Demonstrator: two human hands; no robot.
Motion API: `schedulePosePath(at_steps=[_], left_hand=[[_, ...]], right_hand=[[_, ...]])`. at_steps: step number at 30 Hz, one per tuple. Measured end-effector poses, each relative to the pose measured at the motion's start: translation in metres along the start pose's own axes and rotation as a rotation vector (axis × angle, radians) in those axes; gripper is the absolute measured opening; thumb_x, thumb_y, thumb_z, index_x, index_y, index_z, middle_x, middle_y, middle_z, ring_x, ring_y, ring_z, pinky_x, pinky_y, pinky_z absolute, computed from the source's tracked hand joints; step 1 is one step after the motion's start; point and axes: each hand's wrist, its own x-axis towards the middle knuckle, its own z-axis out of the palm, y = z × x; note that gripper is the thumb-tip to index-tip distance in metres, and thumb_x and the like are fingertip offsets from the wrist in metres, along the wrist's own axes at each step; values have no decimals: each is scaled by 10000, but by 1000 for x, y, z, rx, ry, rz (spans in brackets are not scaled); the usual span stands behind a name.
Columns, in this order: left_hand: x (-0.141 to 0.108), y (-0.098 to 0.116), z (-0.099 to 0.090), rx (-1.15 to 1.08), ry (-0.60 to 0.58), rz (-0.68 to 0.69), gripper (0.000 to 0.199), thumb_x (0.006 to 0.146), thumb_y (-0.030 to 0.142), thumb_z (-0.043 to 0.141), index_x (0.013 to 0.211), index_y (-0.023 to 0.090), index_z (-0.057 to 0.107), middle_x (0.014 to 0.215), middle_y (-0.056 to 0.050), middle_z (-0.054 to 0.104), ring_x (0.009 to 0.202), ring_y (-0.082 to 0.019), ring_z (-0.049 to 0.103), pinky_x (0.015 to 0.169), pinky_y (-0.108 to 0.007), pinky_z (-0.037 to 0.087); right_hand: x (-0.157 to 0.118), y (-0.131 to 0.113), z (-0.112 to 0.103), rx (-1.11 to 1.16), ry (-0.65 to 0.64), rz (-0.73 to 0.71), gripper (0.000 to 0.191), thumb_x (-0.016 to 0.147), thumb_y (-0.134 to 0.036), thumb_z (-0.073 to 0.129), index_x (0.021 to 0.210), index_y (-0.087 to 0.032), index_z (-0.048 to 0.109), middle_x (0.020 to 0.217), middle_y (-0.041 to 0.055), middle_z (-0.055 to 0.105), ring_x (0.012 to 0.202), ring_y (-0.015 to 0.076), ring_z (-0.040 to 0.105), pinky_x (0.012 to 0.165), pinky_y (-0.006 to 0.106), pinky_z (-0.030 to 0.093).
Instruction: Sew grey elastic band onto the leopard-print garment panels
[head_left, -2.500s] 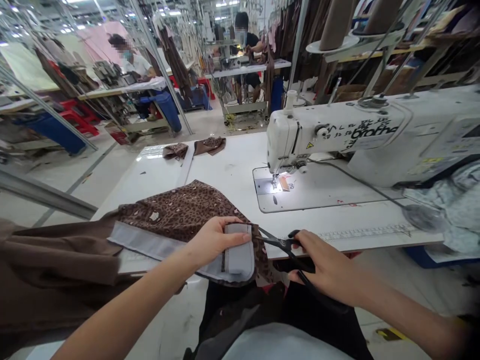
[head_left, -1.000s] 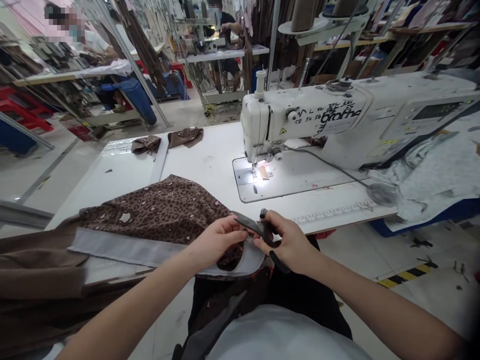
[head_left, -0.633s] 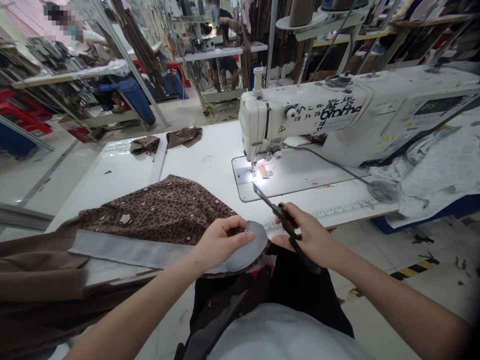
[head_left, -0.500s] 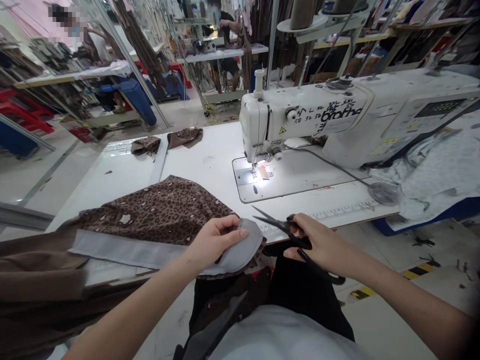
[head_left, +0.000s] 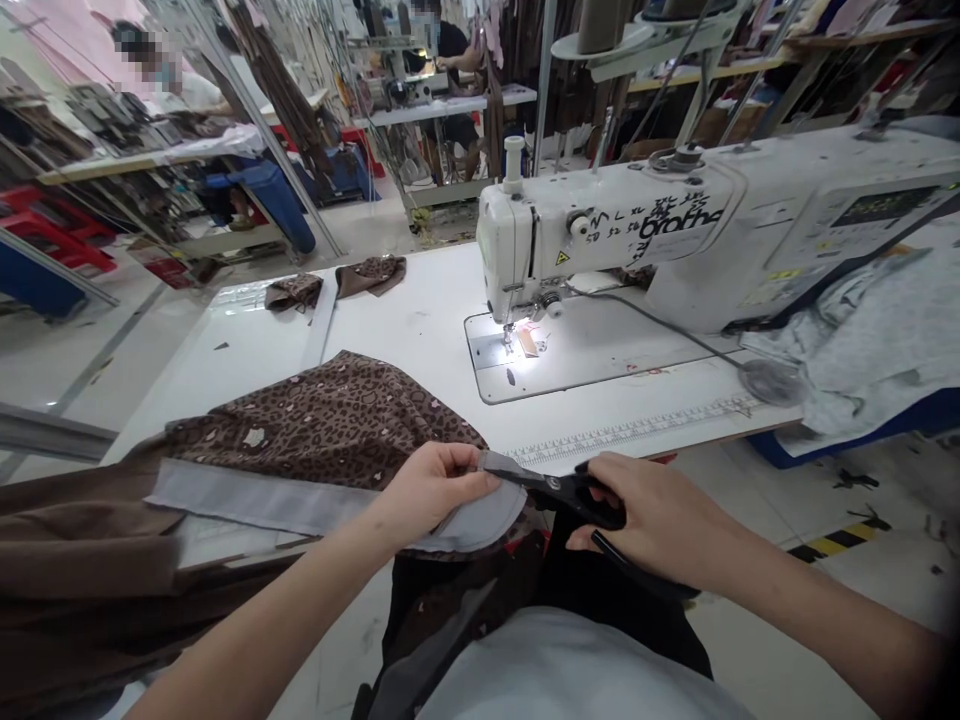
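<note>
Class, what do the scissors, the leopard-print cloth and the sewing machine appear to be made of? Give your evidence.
Scissors: probably dark metal with a dull finish; slim blades meet at a shiny pivot.
Leopard-print cloth: matt woven or knitted fabric, fibre unclear; it drapes in soft folds.
Sewing machine: likely painted metal, smooth white and slightly glossy, judging by its rigid, rounded casing.

Printed cloth: the brown leopard-pattern fabric [head_left: 322, 420] is looking matt and lightly wrinkled.
Grey cloth: the grey cloth piece with rounded edge [head_left: 487, 520] is showing a smooth, matt face.
Plain cloth: the wide brown fabric [head_left: 82, 540] is lying matt, in soft folds.
Cutting tool: the black scissors [head_left: 553, 483] are showing dark metal blades.
Machine: the white sewing machine [head_left: 720, 225] is looking smooth, slightly glossy.
Plate: the silver rectangular metal plate [head_left: 489, 351] is reflecting light.
Tabletop: the flat white tabletop [head_left: 420, 325] is appearing smooth, with shine.
</note>
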Motion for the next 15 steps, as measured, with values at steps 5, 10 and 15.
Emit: schedulePosePath(at_steps=[5, 10, 15], left_hand=[[0, 1, -2, 63, -96, -28, 252, 652, 332, 708, 782, 125, 649, 657, -23, 607, 551, -106, 524, 519, -213, 391], [-7, 10, -27, 151, -165, 58, 312, 758, 296, 605, 1042, 165, 600, 791, -38, 619, 661, -119, 553, 592, -214, 423], [-5, 9, -34, 304, -68, 252, 309, 739, 204, 562, 1047, 182, 574, 893, -50, 627, 708, -146, 572, 633, -239, 452]], right_hand=[[2, -1, -3, -3, 2, -28, 357, 686, -506, 643, 618, -207, 459, 639, 15, 576, 580, 172, 510, 496, 260, 269], [23, 42, -23, -68, 41, 154, 368, 688, -541, 611, 623, -203, 480, 608, 16, 572, 540, 172, 514, 469, 254, 286], [52, 106, -49, -304, 206, 326, 406, 764, -497, 528, 840, -102, 582, 851, 145, 605, 827, 272, 580, 634, 313, 393]])
